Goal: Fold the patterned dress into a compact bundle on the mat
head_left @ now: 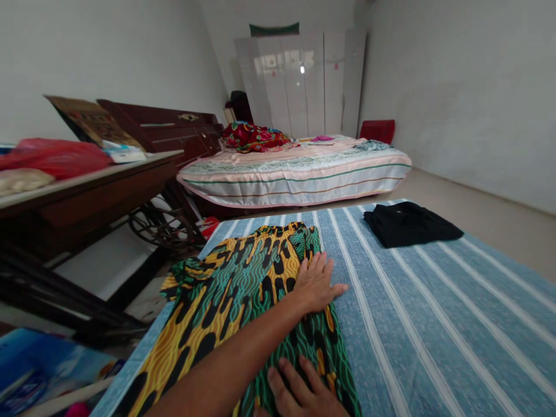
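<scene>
A yellow, green and black patterned short-sleeved garment [243, 272] lies spread on the blue striped bed sheet [391, 336], collar end away from me. One sleeve sticks out at its left; its right side looks folded inward. My left hand [315, 284] rests flat on the garment's right edge, fingers spread and thumb out over the sheet. Closer to me, my right hand [304, 388] lies on the lower part of the cloth with its fingers apart, partly cut off by the frame. My left forearm crosses over the garment. Its lower end runs out of view.
A folded black garment [410, 223] lies on the sheet to the far right. Beyond is a second bed [295, 179] with a red floral blanket [254, 137]. At left stands a sewing-machine table [165, 159] carrying a red plastic bag [56, 156]. A wardrobe [299, 87] stands behind.
</scene>
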### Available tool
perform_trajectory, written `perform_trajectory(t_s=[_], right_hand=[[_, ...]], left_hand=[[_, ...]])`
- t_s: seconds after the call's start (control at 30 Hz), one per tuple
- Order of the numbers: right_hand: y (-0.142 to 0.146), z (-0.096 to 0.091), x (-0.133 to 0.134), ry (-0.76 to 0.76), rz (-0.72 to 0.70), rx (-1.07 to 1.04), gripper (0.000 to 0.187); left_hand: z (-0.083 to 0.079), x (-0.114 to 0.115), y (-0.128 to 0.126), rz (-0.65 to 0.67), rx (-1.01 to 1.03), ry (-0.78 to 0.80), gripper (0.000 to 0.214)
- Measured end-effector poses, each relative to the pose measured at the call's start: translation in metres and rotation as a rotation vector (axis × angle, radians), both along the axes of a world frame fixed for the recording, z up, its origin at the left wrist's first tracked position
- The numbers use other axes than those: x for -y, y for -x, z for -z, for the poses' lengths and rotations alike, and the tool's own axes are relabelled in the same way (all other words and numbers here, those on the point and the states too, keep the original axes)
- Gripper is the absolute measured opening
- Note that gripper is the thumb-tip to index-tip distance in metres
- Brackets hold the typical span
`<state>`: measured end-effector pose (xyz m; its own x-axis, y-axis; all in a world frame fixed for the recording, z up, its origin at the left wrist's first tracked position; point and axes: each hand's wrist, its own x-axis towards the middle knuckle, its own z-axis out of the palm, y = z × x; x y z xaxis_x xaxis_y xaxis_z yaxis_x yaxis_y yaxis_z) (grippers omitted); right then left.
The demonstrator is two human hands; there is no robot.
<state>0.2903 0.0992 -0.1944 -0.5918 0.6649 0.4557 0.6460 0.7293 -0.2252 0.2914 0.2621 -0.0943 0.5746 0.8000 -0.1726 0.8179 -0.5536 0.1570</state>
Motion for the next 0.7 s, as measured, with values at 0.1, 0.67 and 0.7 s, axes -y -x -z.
perform_trajectory(t_s=[0.1, 0.67, 0.7], right_hand=[[-0.012, -0.009, 0.004, -0.101, 0.001, -0.022, 0.033], [-0.033, -0.029, 0.013, -0.173, -0.139, 0.112, 0.074], [-0.034, -0.028, 0.014, -0.156, -0.136, 0.111, 0.074]], left_hand=[[0.004, 0.023, 0.003, 0.054, 0.019, 0.037, 0.088], [0.009, 0.085, 0.010, 0.167, 0.128, 0.130, 0.084], [0.011, 0.086, 0.009, 0.164, 0.135, 0.127, 0.084]])
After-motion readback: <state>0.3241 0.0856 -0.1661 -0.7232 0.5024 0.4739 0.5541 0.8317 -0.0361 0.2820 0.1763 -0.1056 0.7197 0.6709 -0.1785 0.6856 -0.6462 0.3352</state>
